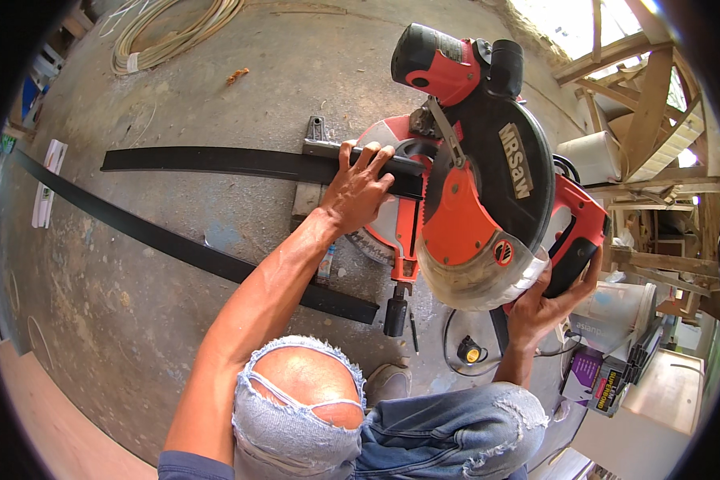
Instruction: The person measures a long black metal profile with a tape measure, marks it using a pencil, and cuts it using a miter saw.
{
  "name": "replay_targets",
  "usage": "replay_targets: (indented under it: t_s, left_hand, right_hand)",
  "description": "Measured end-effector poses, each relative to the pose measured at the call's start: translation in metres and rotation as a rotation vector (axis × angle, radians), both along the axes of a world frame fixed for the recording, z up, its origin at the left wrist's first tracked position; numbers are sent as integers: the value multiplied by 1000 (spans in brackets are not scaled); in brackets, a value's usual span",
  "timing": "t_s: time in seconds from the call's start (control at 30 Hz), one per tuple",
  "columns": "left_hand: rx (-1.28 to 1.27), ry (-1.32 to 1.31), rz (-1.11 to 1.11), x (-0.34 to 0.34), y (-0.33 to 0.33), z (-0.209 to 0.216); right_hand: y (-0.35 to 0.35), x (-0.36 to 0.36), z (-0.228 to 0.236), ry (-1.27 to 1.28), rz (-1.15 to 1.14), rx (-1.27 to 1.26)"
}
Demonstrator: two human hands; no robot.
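The upper strip [208, 158] runs from upper left to the saw [496, 152] at centre. Left hand [357, 190], fingers curled, holds it at the fence [318, 148]; right hand [548, 310] grips the handle [590, 214]. Strip: probably light, flexible lengthwise; hold near the fence.

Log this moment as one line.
left hand: on black strip at saw fence | right hand: around saw handle | second black strip: on floor | pale coil: on floor

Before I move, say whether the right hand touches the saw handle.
Touching: the head view shows the right hand curled around the saw handle.
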State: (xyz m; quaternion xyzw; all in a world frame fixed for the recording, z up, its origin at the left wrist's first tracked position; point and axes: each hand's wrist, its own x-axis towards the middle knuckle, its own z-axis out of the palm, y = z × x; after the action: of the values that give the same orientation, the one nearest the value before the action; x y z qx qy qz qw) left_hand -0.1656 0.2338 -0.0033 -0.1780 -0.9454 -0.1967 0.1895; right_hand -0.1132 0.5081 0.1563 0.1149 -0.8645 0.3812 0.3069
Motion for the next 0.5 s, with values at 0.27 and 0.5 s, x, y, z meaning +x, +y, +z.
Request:
replay_targets:
  t_s: [0.27,0.5]
  left_hand:
    - [-52,12,14,-1,1,-1]
    - [-91,-19,21,0,2,-2]
  right_hand:
    - [-1,1,-3,42,-21,67]
    - [-2,3,-2,-10,-14,15]
